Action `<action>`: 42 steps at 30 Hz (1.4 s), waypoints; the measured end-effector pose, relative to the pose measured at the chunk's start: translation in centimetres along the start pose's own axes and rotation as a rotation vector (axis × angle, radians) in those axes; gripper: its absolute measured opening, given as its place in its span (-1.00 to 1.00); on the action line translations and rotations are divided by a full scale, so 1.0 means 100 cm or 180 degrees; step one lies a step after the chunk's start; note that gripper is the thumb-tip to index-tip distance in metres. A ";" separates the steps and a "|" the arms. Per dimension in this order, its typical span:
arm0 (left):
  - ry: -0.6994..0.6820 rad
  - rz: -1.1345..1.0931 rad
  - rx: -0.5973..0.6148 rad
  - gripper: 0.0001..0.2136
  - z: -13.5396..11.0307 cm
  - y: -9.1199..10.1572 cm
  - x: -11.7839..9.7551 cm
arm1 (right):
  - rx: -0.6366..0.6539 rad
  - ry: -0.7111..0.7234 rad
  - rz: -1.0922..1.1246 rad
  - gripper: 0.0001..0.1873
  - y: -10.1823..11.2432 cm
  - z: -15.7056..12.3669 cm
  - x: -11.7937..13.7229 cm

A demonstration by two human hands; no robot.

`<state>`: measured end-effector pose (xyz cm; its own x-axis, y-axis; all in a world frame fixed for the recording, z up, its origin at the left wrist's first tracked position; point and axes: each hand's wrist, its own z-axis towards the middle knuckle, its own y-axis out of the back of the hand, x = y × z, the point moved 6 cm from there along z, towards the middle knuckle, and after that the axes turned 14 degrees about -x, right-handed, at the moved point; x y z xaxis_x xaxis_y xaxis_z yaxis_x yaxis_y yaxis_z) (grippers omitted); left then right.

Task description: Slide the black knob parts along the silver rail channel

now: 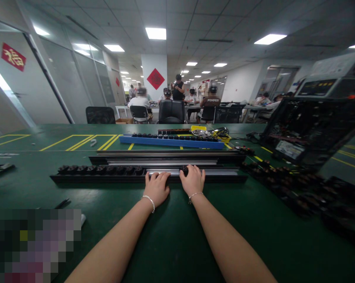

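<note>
Pinching a black piece (184, 169), the right hand (193, 179) met the rail (221, 179); the left hand (157, 186) lay on it, hold unclear. Steadying the rail seemed wise.

The left forearm (115, 243) and right forearm (229, 239) are bare down to the lower edge of view, both slim and smooth, tapering to narrow wrists. A pale, silvery bracelet (150, 202) with an uneven, perhaps twisted surface circles the left wrist. The right wrist wears a thinner silvery bracelet (196, 193), with a small, darker piece on its thumb side; its detail is too small to tell. The left hand (157, 186) and right hand (193, 181) are ungloved, their fingers (198, 173) bare.
</note>
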<state>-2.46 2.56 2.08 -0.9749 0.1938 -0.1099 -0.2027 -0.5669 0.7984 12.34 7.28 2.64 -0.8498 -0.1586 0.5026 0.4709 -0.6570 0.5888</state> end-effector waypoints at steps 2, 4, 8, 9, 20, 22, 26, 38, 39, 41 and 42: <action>0.0006 0.0010 0.0012 -0.56 0.000 0.000 0.000 | -0.0024 -0.0012 -0.0010 -0.63 0.000 0.000 -0.001; 0.0011 0.0013 0.0020 -0.55 0.000 0.001 0.000 | -0.0050 -0.0032 -0.0021 -0.64 0.001 0.001 -0.003; 0.0016 0.0027 0.0050 -0.55 0.000 0.001 0.000 | -0.0104 -0.0019 -0.0022 -0.64 0.001 0.001 -0.005; 0.0023 0.0034 0.0067 -0.54 0.000 0.001 -0.001 | -0.0118 -0.0012 -0.0028 -0.64 0.001 0.001 -0.006; 0.0004 0.0008 0.0014 -0.56 0.000 0.001 0.000 | -0.0175 -0.0028 -0.0198 -0.63 0.005 0.003 -0.007; 0.0014 0.0025 0.0036 -0.55 0.000 0.002 0.000 | -0.0198 -0.0015 -0.0197 -0.66 0.006 0.003 -0.008; 0.0062 0.0035 0.0103 -0.55 0.000 0.002 -0.001 | -0.0236 0.0012 -0.0179 -0.68 0.006 0.003 -0.009; 0.0003 -0.0072 -0.0026 -0.55 0.000 0.001 0.001 | -0.0247 -0.0021 -0.0094 -0.66 0.006 0.004 -0.010; -0.0003 -0.0065 -0.0033 -0.55 0.000 0.002 0.001 | -0.0242 -0.0031 -0.0094 -0.66 0.007 0.004 -0.010; -0.0014 -0.0056 -0.0035 -0.55 0.000 0.002 0.001 | -0.0234 -0.0042 -0.0097 -0.68 0.007 0.005 -0.010; -0.0015 -0.0052 -0.0030 -0.55 0.000 0.002 0.001 | -0.0234 -0.0046 -0.0100 -0.69 0.007 0.005 -0.009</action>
<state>-2.57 2.45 2.22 -0.9709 0.2070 -0.1201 -0.2196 -0.5711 0.7910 13.61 7.31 2.92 -0.8602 -0.1268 0.4940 0.4249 -0.7138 0.5567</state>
